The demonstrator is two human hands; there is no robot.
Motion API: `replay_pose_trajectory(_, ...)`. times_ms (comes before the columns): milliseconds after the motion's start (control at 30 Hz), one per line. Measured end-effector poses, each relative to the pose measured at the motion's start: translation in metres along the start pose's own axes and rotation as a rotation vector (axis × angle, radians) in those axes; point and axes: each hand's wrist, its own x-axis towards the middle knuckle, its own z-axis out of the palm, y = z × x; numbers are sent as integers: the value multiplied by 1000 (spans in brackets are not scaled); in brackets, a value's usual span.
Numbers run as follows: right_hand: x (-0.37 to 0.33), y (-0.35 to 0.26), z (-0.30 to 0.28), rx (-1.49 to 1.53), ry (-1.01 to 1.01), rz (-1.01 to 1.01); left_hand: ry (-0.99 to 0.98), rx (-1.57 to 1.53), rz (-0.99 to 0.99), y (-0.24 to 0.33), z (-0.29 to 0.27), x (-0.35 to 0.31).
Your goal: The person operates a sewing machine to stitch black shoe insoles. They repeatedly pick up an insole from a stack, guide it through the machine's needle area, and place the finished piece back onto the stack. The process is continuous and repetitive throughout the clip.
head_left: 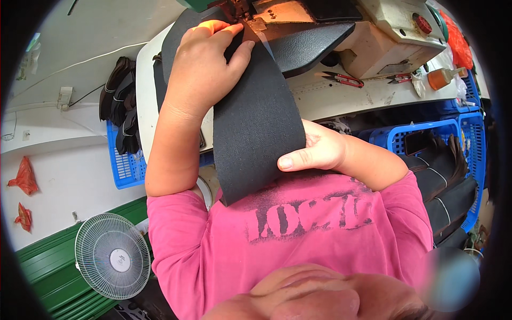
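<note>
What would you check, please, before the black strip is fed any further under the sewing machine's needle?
1. Left hand flat on the black fabric strip near the needle area: ok.
2. Left fingertips well back from the needle: cannot tell, they sit very close to it.
3. Right hand gripping the strip's lower edge, thumb on top: ok.
4. Strip lying smooth between the hands, no folds: ok.
5. Red-handled snips lying on the machine table, off the strip: ok.
6. Strip's end seated under the presser foot: cannot tell, hidden by the left hand.
</note>
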Motion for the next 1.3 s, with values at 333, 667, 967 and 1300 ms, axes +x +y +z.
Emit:
replay_pose_trajectory(333, -12, 5, -10, -102, 1, -20, -16, 20, -29, 4, 2, 3)
replay_pose_trajectory(667, -21, 4, -18, -191, 18, -62, -81, -49, -50, -2, 1, 7)
replay_pose_trajectory(967, -22, 2, -20, -96, 42, -53, -73, -57, -74, -10, 4, 7)
replay_pose_trajectory(1300, -16, 5, -26, 60, 104, -44, -94, -93, -97, -10, 1, 8)
